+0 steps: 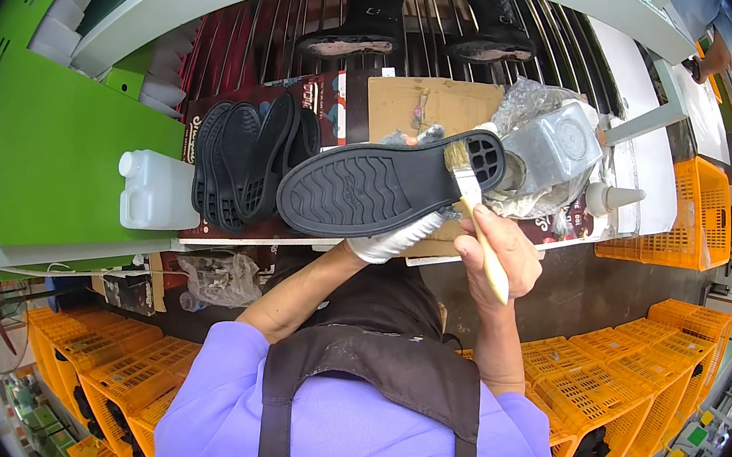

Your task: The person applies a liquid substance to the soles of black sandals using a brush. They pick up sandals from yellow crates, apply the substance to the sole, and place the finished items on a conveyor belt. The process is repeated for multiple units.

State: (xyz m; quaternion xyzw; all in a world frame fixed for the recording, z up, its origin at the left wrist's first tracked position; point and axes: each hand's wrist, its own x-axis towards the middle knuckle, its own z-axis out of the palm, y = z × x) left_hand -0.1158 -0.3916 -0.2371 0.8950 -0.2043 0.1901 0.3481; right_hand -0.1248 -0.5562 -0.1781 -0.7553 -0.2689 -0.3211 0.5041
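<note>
A black shoe sole [362,187] lies tilted across the work surface, its wavy pattern facing up and its heel end, with open square cells, toward the right. My left hand [394,239], in a white glove, grips the sole from beneath and along its near edge; its fingers are partly hidden. Bare, my right hand [507,255] is closed round the pale handle of a flat paintbrush [470,188]. The brush's bristles touch the sole beside the heel cells. Several more black soles [243,160] stand stacked together on the left.
A white plastic jug [158,193] stands at left. A clear container [556,142] in crumpled plastic and a white nozzle bottle [613,200] sit at right. Behind, black boots [354,19] rest on rollers beneath a pale frame [173,17]. Orange crates [628,385] flank me.
</note>
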